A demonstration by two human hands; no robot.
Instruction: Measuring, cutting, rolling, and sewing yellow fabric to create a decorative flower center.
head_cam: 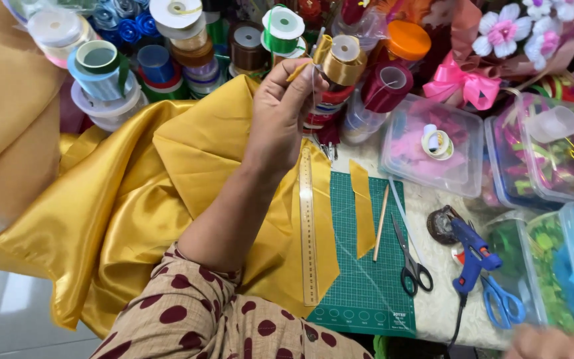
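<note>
Grip: left hand (279, 116) is raised over the gold satin cloth (134, 199), fingers pinched together on a thin gold strip (298, 71) held near the gold ribbon spool (343, 58).
Strip position: it sits at the fingertips, above the mat and just in front of the spool stack.
Doing it well: a light, steady pinch close to the strip's end would likely keep it flat and untwisted; lifting it clear of the spools should avoid snagging.
Bench: green cutting mat (367, 279) carries a cut gold ribbon piece (363, 209) and a wooden stick (382, 213); a metal ruler (308, 233) lies along the mat's left edge, black scissors (412, 262) and a blue glue gun (473, 256) to its right.
Right hand (553, 344): only a sliver shows at the bottom edge; whether its fingers are apart or closed, I cannot tell.
Unclear: the strip's far end blurs into the spool behind it.
</note>
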